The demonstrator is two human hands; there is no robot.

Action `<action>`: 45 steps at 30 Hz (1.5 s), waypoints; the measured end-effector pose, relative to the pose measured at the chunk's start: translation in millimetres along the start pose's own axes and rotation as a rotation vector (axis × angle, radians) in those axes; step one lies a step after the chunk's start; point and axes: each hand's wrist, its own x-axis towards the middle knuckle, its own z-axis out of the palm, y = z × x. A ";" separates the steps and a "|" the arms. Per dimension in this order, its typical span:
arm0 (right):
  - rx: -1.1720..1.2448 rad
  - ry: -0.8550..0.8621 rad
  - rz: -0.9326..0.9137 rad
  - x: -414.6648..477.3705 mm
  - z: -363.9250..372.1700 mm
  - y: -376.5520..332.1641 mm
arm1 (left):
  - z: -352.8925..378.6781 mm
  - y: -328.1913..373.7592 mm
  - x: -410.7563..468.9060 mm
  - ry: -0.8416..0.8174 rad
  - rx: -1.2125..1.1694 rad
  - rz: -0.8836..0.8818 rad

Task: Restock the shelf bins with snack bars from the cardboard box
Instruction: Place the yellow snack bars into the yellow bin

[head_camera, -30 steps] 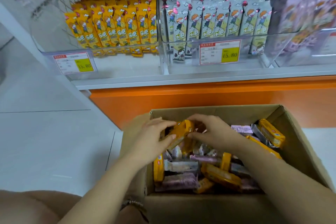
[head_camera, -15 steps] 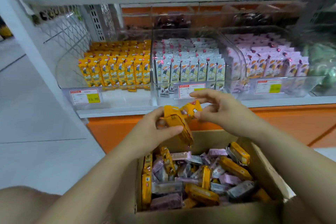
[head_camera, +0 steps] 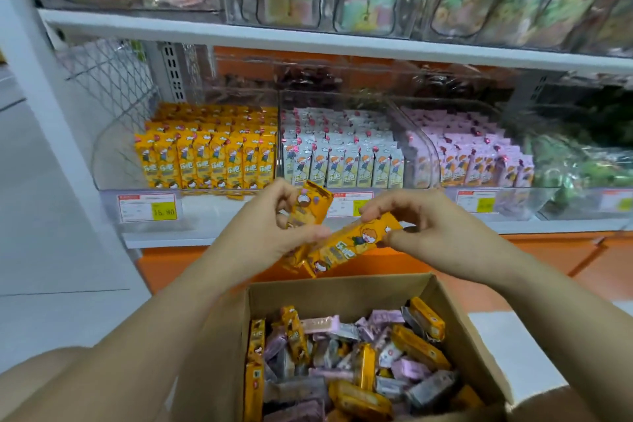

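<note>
**Yellow snack bars held in both hands above the open box**

A bunch of yellow bars (head_camera: 310,204) is gripped in the left hand (head_camera: 270,229), whose fingers are curled round it and whose thumb is laid across its front. How many bars are in the bunch cannot be told. A single yellow bar (head_camera: 352,241) is pinched at its upper right end by the fingertips of the right hand (head_camera: 431,226). It slants down to the left, and its lower end touches the bunch. Both hands are raised in front of the lower shelf (head_camera: 212,238), above the cardboard box (head_camera: 342,288).

The box stands open below the hands, with its near edge cut off by the frame. A loose heap of bars (head_camera: 359,360) in yellow, pink and grey wrappers is seen inside it, lying at all angles.

Three clear bins are set side by side on the lower shelf. The left bin (head_camera: 113,164) is filled with upright rows of yellow packs (head_camera: 205,161). The middle bin (head_camera: 329,98) is filled with pale grey packs (head_camera: 342,161), and the right bin (head_camera: 423,144) with pink packs (head_camera: 479,161). A price tag (head_camera: 147,207) is fixed to the front of the left bin.

Further clear bins are carried on the upper shelf (head_camera: 308,41); their contents are blurred.
</note>
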 end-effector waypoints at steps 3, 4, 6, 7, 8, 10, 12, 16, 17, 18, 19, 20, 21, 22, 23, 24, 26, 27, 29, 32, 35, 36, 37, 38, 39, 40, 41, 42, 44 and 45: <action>-0.010 0.035 -0.030 11.0 11.7 -14.5 | -5.3 -2.2 -3.8 0.050 0.086 0.081; -0.022 0.054 -0.048 15.7 17.3 -19.3 | -7.5 -2.7 -5.3 0.065 0.093 0.107; -0.039 0.105 -0.094 27.5 28.9 -28.0 | -12.7 -3.8 -7.7 0.082 0.069 0.137; -0.028 0.136 -0.107 33.9 33.9 -32.2 | -16.9 -2.5 -8.6 0.098 0.034 0.139; -0.013 0.159 -0.112 40.2 37.9 -37.3 | -23.1 -1.9 -9.0 0.120 -0.010 0.141; -0.013 0.191 -0.122 52.5 43.8 -45.8 | -38.9 -2.2 -8.8 0.154 -0.053 0.149; -0.009 0.217 -0.126 63.2 48.5 -54.7 | -56.3 -4.9 -8.5 0.135 -0.070 0.128; 0.080 0.234 -0.096 80.9 53.6 -63.7 | -77.9 -6.1 -14.5 -0.030 -0.211 0.104; 0.111 0.237 -0.088 84.1 54.9 -64.4 | -81.8 -6.1 -16.7 -0.050 -0.231 0.098; 0.152 0.243 -0.087 87.0 56.2 -65.4 | -86.5 -7.6 -18.1 -0.043 -0.257 0.091; 0.187 0.251 -0.087 89.5 57.6 -66.4 | -91.6 -8.6 -18.4 -0.005 -0.287 0.089; 0.207 0.259 -0.088 91.7 59.5 -67.9 | -97.2 -10.2 -18.0 0.065 -0.317 0.088; 0.210 0.266 -0.093 93.4 61.5 -69.9 | -103.0 -11.8 -17.3 0.153 -0.360 0.085; 0.201 0.273 -0.101 95.5 63.4 -71.2 | -108.2 -12.7 -16.9 0.242 -0.429 0.079; 0.180 0.283 -0.117 97.3 65.2 -73.2 | -113.3 -13.3 -16.8 0.324 -0.512 0.069; 0.147 0.294 -0.140 100.8 67.1 -76.0 | -119.3 -14.2 -16.0 0.400 -0.587 0.071; 0.080 0.312 -0.179 105.2 68.9 -82.2 | -128.2 -14.6 -14.1 0.530 -0.663 0.100; 0.057 0.309 -0.201 108.6 70.3 -87.4 | -132.8 -14.0 -13.4 0.576 -0.655 0.118; -0.010 0.282 -0.236 117.6 74.3 -98.6 | -139.1 -11.8 -9.8 0.604 -0.542 0.135; -0.127 0.190 -0.261 135.7 86.3 -111.5 | -141.2 -12.1 -2.2 0.533 -0.363 0.156; -0.173 0.103 -0.292 152.5 98.0 -121.2 | -140.8 -15.5 4.0 0.479 -0.307 0.194; -0.183 0.096 -0.307 157.5 100.8 -124.4 | -142.7 -17.1 5.2 0.478 -0.297 0.207; -0.187 0.096 -0.320 162.1 103.0 -127.3 | -146.1 -18.6 6.0 0.481 -0.301 0.217; -0.182 0.105 -0.330 166.7 105.4 -129.9 | -151.5 -20.6 6.2 0.485 -0.322 0.227; -0.176 0.126 -0.338 171.8 107.5 -131.8 | -157.6 -22.3 6.0 0.499 -0.355 0.240; -0.169 0.156 -0.345 177.8 109.8 -133.3 | -164.2 -25.0 5.6 0.531 -0.383 0.253; -0.153 0.189 -0.351 184.1 112.3 -134.8 | -170.8 -28.0 4.7 0.581 -0.381 0.259; -0.128 0.217 -0.356 191.3 115.4 -135.4 | -176.4 -31.5 4.1 0.639 -0.343 0.251; -0.112 0.251 -0.371 206.6 123.8 -135.4 | -184.5 -39.5 2.4 0.727 -0.227 0.208; -0.132 0.257 -0.375 214.5 129.7 -133.8 | -186.6 -44.0 1.4 0.746 -0.179 0.183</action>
